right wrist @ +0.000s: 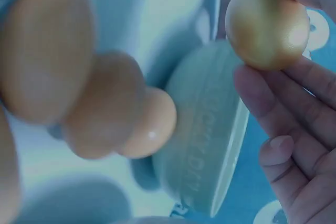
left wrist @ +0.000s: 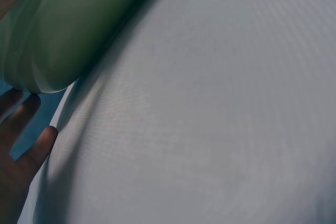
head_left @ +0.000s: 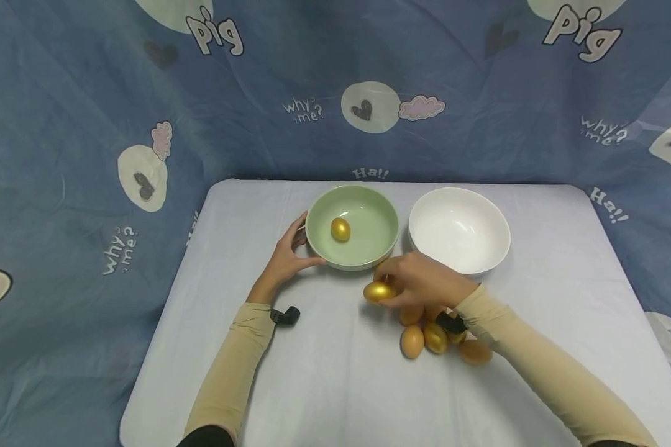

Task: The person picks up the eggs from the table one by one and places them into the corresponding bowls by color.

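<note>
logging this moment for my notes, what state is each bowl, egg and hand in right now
Green bowl, upright, with one gold egg lying inside.
White bowl, upright, no egg visible inside.
Held gold egg, raised off the table.
Brown eggs, clustered on the table, some partly hidden.
Loose gold eggs, lying among the brown ones.
Left hand, against the green bowl's side, fingers spread.
Right hand, pinching the held egg.

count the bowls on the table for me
2: a green bowl with a gold egg inside, and a white bowl to its right, both near the table's far edge.
</note>
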Motion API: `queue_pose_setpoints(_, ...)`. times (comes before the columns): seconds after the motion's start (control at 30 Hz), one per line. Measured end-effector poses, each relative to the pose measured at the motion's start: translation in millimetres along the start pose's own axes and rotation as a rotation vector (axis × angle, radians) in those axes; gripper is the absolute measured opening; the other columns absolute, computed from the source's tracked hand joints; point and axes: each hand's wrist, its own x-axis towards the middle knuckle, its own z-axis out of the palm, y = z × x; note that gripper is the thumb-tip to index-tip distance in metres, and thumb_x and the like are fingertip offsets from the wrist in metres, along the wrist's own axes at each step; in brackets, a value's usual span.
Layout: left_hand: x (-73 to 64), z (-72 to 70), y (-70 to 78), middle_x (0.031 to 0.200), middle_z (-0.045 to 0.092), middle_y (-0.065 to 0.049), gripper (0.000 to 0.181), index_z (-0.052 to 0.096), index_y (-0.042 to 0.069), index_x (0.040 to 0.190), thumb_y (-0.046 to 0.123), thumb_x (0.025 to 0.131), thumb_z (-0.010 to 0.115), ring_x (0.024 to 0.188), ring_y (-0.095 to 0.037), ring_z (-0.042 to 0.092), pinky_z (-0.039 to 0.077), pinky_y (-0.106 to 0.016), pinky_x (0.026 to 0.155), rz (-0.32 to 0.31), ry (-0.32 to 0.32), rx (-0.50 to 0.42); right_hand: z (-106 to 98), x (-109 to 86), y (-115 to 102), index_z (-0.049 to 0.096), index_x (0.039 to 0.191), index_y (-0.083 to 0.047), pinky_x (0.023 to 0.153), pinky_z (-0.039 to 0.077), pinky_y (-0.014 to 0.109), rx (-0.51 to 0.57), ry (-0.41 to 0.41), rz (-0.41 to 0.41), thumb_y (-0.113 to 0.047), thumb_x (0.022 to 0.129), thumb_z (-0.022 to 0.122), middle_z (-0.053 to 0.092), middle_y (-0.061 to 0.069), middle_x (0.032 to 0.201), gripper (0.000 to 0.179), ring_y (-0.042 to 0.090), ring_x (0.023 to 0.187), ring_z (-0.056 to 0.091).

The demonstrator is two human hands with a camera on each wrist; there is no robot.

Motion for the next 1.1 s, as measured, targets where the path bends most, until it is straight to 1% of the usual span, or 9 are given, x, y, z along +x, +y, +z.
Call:
queue_pose_setpoints(0.17, -0.1, -0.2, -0.8, 0.161, 0.025, -0.011, 0.115, 0.019, 0.009, 0.156, 0.019, 0.067, 0.091, 0.14, -0.037, 0.038, 0.041, -0.054, 0.112, -0.006, -0.003, 0.005, -14, 12.0, 7, 0.069, 0.095, -0.03, 0.069, 0.058, 0.025, 0.054, 0.012, 0.024, -0.038, 0.079, 0.077, 0.066, -0.021, 0.084, 0.02, 0.0, 0.076, 0.062)
queue_pose_setpoints(0.27, -0.4, -0.4, -1.6, 0.16, 0.025, -0.012, 0.114, 0.019, 0.009, 0.156, 0.018, 0.067, 0.091, 0.14, -0.037, 0.038, 0.041, -0.054, 0.112, -0.003, -0.003, 0.0, -21, 20.2, 12, 0.069, 0.095, -0.033, 0.071, 0.058, 0.025, 0.078, 0.016, 0.048, -0.04, 0.078, 0.078, 0.066, -0.023, 0.085, 0.02, -0.002, 0.078, 0.062)
queue_pose_setpoints(0.4, -0.1, -0.7, -2.4, 0.16, 0.026, -0.013, 0.114, 0.02, 0.008, 0.156, 0.017, 0.067, 0.091, 0.139, -0.038, 0.039, 0.042, -0.054, 0.111, 0.008, 0.0, 0.002, -29, 33.1, 17, 0.069, 0.094, -0.033, 0.074, 0.059, 0.028, 0.109, 0.028, 0.066, -0.043, 0.077, 0.079, 0.067, -0.023, 0.086, 0.022, -0.001, 0.079, 0.062)
queue_pose_setpoints(0.6, 0.3, -0.8, -2.7, 0.16, 0.027, -0.012, 0.114, 0.02, 0.008, 0.156, 0.018, 0.067, 0.091, 0.139, -0.037, 0.039, 0.041, -0.055, 0.111, 0.005, -0.001, 0.001, -40, 53.3, 25, 0.072, 0.094, -0.028, 0.073, 0.057, 0.026, 0.095, 0.054, 0.061, -0.044, 0.078, 0.079, 0.07, -0.018, 0.086, 0.024, 0.001, 0.078, 0.064)
queue_pose_setpoints(0.67, 0.2, -0.8, -2.5, 0.16, 0.027, -0.013, 0.114, 0.02, 0.008, 0.156, 0.018, 0.066, 0.091, 0.14, -0.038, 0.039, 0.041, -0.055, 0.111, 0.006, 0.0, -0.001, -43, 59.3, 28, 0.073, 0.095, -0.025, 0.074, 0.057, 0.029, 0.095, 0.053, 0.068, -0.045, 0.078, 0.078, 0.071, -0.015, 0.086, 0.027, 0.003, 0.079, 0.065)
queue_pose_setpoints(0.83, 0.1, -0.5, -1.8, 0.16, 0.026, -0.013, 0.114, 0.02, 0.008, 0.155, 0.019, 0.066, 0.091, 0.14, -0.038, 0.038, 0.041, -0.056, 0.111, 0.002, 0.003, -0.002, -49, 73.0, 37, 0.073, 0.097, -0.024, 0.072, 0.057, 0.03, 0.097, 0.042, 0.113, -0.051, 0.078, 0.077, 0.073, -0.011, 0.089, 0.033, 0.007, 0.081, 0.066)
queue_pose_setpoints(0.93, 0.1, -0.6, -2.0, 0.16, 0.026, -0.013, 0.114, 0.02, 0.007, 0.155, 0.019, 0.067, 0.091, 0.14, -0.038, 0.039, 0.041, -0.056, 0.111, 0.001, 0.004, -0.002, -52, 81.9, 43, 0.073, 0.097, -0.024, 0.071, 0.056, 0.027, 0.101, 0.042, 0.152, -0.052, 0.076, 0.078, 0.072, -0.012, 0.089, 0.035, 0.006, 0.081, 0.066)
queue_pose_setpoints(1.03, 0.3, -1.0, -2.5, 0.16, 0.027, -0.014, 0.114, 0.02, 0.007, 0.155, 0.019, 0.067, 0.091, 0.139, -0.038, 0.039, 0.041, -0.056, 0.111, 0.003, 0.002, 0.0, -55, 90.6, 49, 0.073, 0.095, -0.024, 0.075, 0.057, 0.028, 0.122, 0.048, 0.181, -0.05, 0.075, 0.079, 0.072, -0.012, 0.089, 0.034, 0.006, 0.082, 0.066)
queue_pose_setpoints(1.1, 0.5, -1.2, -2.6, 0.159, 0.027, -0.014, 0.114, 0.019, 0.007, 0.155, 0.019, 0.067, 0.091, 0.139, -0.038, 0.039, 0.041, -0.056, 0.111, 0.004, 0.0, 0.0, -56, 96.3, 52, 0.073, 0.095, -0.025, 0.089, 0.052, 0.031, 0.126, 0.054, 0.2, -0.05, 0.075, 0.08, 0.072, -0.013, 0.089, 0.033, 0.006, 0.082, 0.065)
